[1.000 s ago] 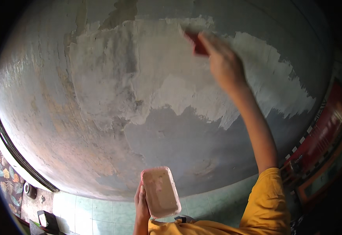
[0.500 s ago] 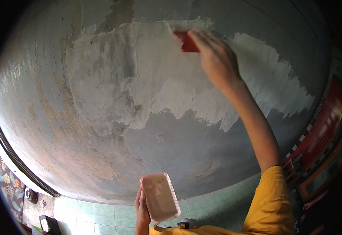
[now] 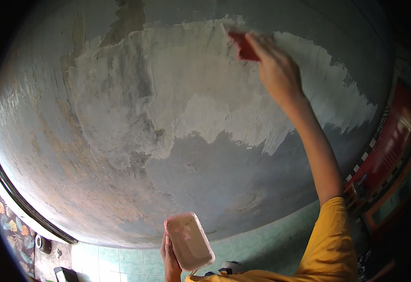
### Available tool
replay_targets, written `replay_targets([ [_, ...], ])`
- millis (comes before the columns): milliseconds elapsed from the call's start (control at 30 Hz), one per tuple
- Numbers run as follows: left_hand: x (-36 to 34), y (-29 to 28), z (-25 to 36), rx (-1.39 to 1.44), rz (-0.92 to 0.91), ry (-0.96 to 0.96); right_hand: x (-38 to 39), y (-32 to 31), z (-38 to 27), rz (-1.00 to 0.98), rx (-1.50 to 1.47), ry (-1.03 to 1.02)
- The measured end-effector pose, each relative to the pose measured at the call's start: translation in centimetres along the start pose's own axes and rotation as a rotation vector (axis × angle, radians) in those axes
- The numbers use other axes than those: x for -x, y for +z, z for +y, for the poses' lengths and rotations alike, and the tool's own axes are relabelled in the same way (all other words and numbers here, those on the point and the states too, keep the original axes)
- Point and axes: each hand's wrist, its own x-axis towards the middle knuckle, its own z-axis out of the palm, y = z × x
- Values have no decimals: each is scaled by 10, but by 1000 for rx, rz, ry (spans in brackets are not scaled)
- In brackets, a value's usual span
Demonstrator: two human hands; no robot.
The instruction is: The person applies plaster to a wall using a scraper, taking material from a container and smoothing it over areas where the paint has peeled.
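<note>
With my right hand [image 3: 280,75], raised high and slightly blurred, I grip a red putty spreader [image 3: 246,48] against the upper part of the wall. The fingers are closed over its right side. Around it, a pale grey patch of filler [image 3: 205,70] with ragged edges covers the middle of the darker grey wall [image 3: 200,174]. Low in front of my body, my left hand [image 3: 168,256] is wrapped round the left side of a rectangular tub [image 3: 201,263]. Inside the tub is a thin, smeared layer of pale beige paste with pinkish marks; most of the left fingers are hidden beneath it.
Pale green floor tiles [image 3: 130,261] run along the foot of the wall. At far left are a patterned leaf-print cloth [image 3: 15,225] and a round dark object [image 3: 42,243]. A red panel [image 3: 389,141] and wooden frame stand at far right.
My right hand and the spreader have moved a little to the right along the upper wall. The tub appears slightly lower and more tilted; the whole view has shifted a little.
</note>
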Motion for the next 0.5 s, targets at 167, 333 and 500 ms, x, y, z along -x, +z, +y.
replay_targets([
  [167,-9,-7,-1,-38,20,30,137,35,-82,-252,-46,-19],
  [333,-6,-5,4,-37,18,24,128,-2,-82,-232,-200,-4],
  [500,-9,9,9,7,-114,-57,18,-11,-9,-36,-70,22],
])
